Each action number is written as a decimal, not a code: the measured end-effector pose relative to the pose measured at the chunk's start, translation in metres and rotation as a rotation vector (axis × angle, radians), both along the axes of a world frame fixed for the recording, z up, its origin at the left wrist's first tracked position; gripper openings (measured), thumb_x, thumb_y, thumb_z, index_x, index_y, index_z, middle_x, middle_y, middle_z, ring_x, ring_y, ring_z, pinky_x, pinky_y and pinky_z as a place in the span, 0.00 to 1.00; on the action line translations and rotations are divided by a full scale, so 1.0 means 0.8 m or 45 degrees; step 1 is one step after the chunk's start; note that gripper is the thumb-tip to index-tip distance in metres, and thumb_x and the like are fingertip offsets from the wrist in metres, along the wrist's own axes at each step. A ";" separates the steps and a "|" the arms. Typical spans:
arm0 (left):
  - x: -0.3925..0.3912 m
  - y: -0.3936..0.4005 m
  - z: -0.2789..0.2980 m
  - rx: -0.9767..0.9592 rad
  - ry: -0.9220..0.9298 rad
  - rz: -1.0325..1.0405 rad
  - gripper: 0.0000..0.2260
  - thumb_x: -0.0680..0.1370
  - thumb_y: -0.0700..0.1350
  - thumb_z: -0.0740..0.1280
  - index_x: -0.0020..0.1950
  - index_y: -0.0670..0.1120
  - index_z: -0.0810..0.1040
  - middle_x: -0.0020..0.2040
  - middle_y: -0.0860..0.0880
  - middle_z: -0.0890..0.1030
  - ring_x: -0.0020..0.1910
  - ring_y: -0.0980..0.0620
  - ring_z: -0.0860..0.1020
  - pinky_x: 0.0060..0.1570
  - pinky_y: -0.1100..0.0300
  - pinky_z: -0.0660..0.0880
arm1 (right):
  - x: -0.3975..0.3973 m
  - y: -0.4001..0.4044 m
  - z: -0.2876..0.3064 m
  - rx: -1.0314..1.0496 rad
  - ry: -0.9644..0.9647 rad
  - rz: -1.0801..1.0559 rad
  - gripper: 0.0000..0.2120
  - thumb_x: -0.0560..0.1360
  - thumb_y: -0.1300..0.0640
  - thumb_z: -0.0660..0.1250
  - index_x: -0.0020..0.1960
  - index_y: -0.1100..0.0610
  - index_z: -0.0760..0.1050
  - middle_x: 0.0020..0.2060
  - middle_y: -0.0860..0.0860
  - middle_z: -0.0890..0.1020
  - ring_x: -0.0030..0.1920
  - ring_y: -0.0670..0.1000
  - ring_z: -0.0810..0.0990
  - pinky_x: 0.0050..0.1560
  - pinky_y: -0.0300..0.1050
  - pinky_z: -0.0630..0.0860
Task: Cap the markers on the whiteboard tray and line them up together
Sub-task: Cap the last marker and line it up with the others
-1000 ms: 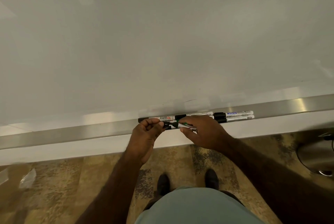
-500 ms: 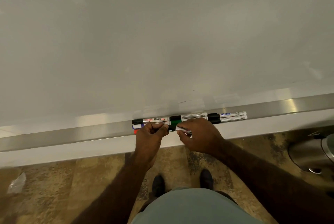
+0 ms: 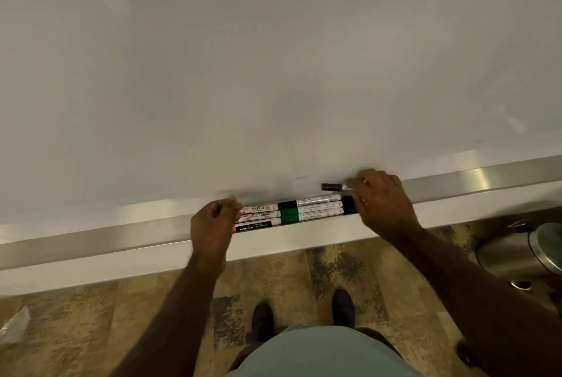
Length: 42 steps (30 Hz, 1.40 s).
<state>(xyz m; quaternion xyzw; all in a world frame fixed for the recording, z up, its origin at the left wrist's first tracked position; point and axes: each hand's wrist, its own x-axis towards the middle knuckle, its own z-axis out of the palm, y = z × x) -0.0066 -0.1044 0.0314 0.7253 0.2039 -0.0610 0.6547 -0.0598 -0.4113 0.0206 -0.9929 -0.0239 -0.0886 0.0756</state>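
Several white markers (image 3: pixel 304 209) with black, green and red caps lie side by side on the metal whiteboard tray (image 3: pixel 91 237). A black-labelled marker (image 3: pixel 254 226) lies nearest the front edge. My right hand (image 3: pixel 381 203) is at the right end of the row and holds a black-capped marker (image 3: pixel 333 186) lifted above the others, its cap pointing left. My left hand (image 3: pixel 214 226) hovers at the left end of the row, fingers curled loosely, covering the marker ends there. I cannot tell whether it grips anything.
The whiteboard (image 3: pixel 273 57) fills the upper view. Below the tray is a patterned floor with my shoes (image 3: pixel 304 316). A steel bin (image 3: pixel 526 252) stands at the right, and crumpled plastic (image 3: pixel 13 325) lies at the lower left.
My right hand let go of the green marker, moved right and lifted a black-capped marker off the tray. The green marker now lies in the row. My left hand shifted slightly left.
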 end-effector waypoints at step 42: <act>0.011 0.048 -0.054 0.785 0.109 -0.278 0.15 0.78 0.38 0.63 0.64 0.42 0.75 0.58 0.42 0.80 0.51 0.47 0.75 0.57 0.49 0.74 | 0.000 -0.057 -0.041 0.669 0.197 -0.951 0.18 0.74 0.49 0.67 0.58 0.61 0.73 0.53 0.60 0.79 0.50 0.61 0.77 0.50 0.53 0.75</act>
